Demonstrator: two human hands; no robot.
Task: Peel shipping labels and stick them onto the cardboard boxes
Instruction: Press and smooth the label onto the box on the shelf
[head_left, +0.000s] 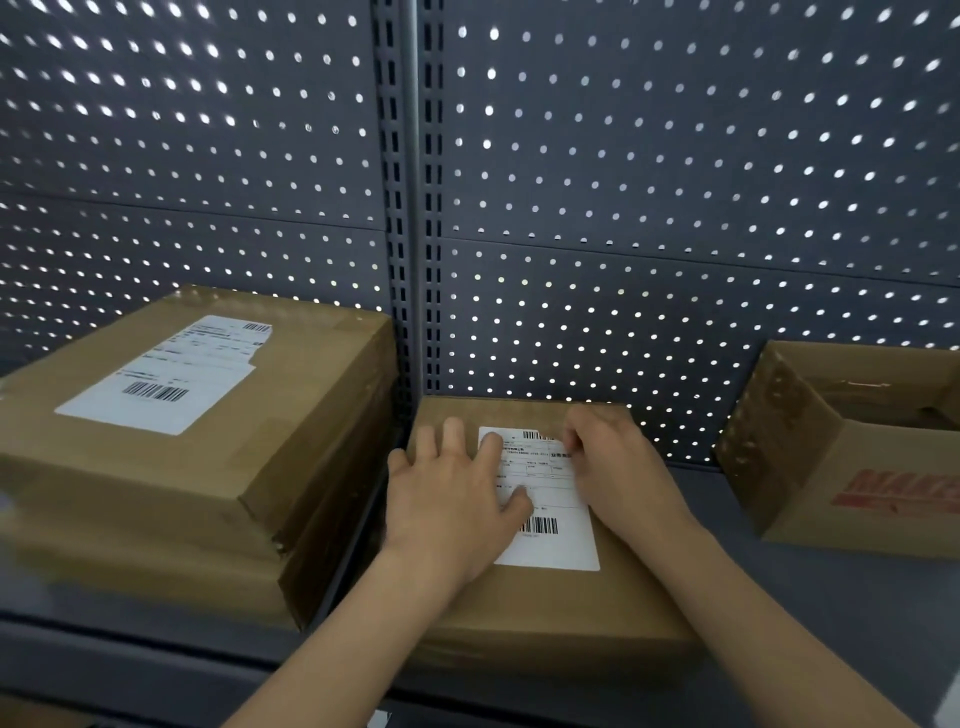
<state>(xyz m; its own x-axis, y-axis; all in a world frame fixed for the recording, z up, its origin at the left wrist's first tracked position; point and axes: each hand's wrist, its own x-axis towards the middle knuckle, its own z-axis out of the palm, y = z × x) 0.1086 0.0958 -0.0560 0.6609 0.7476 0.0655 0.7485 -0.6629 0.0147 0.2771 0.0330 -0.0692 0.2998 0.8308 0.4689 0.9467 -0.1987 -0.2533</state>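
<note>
Left of the box, just beside it, stands a taller stack, already labelled on top.

On the box top, left side: the left hand lies flat, fingers straight and spread, gripping nothing. Its forefinger and thumb press the left edge of the label.

On the box top, centre: the label lies face up. Its near half looks flat against the cardboard.

On the box top, right side: the right hand covers the label's far right corner, fingers bent, tips down. Whether they pinch a raised corner or press it flat cannot be determined.

Likely step: smoothing the label down.

Faults to expect:
- Crease or air pocket, if the far corner is pressed before the middle is swept flat.
- Wrinkled barcode, caused by sideways drag from the fingers.
- Box sliding on the shelf under an uneven push.

Right of the box, well apart, sits an open box.
</note>
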